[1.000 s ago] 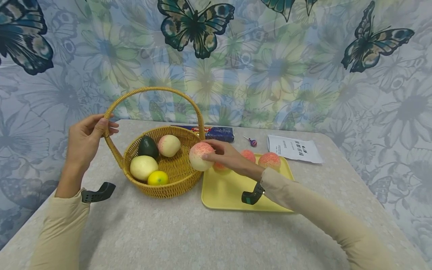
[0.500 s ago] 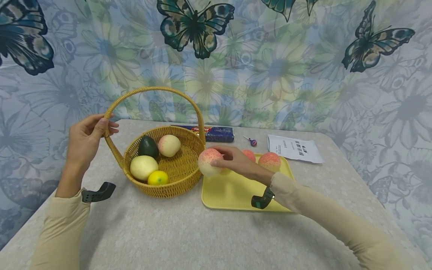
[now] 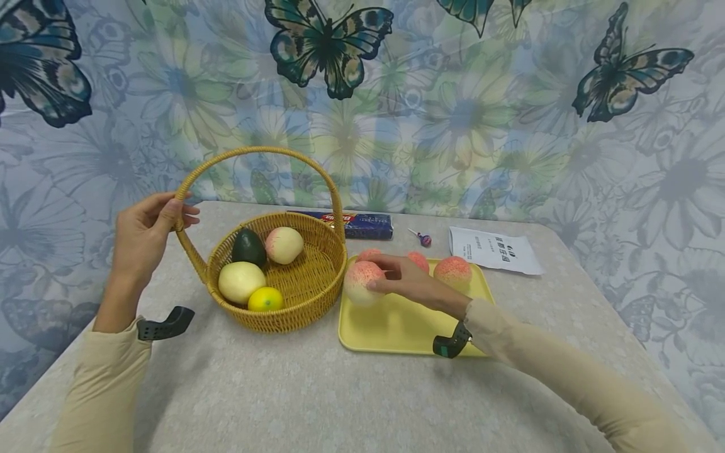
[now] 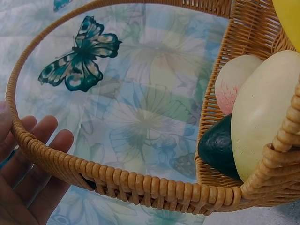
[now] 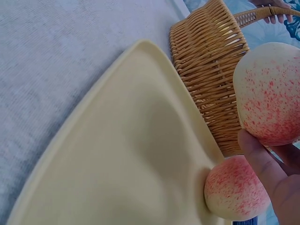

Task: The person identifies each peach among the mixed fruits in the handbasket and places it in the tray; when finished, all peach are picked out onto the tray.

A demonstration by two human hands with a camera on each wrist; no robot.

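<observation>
My left hand point(image 3: 144, 233) grips the left side of the handle point(image 3: 260, 150) of a wicker basket point(image 3: 303, 283), thumb on the near side. In the basket lie a dark green avocado point(image 3: 248, 248), a peach point(image 3: 284, 245), a pale yellow oval fruit point(image 3: 241, 282) and a yellow lemon point(image 3: 265, 299). My right hand point(image 3: 416, 283) pinches a pink-speckled peach point(image 3: 363, 284) above the left part of a yellow tray point(image 3: 391, 327). In the right wrist view this held peach point(image 5: 269, 93) is apart from the tray surface. Three more peaches sit along the tray's back, one being this peach point(image 3: 453, 272).
Behind the basket lies a dark blue spaghetti packet point(image 3: 368, 226). A wrapped lollipop point(image 3: 423, 238) and a white printed pouch point(image 3: 495, 250) are at the back right. The basket stands close against the tray's left edge. A butterfly-patterned cloth point(image 3: 481, 126) hangs behind the table.
My right hand has moved right and toward me with the peach, from the basket's right rim to over the tray. The left hand and the basket have stayed in place.
</observation>
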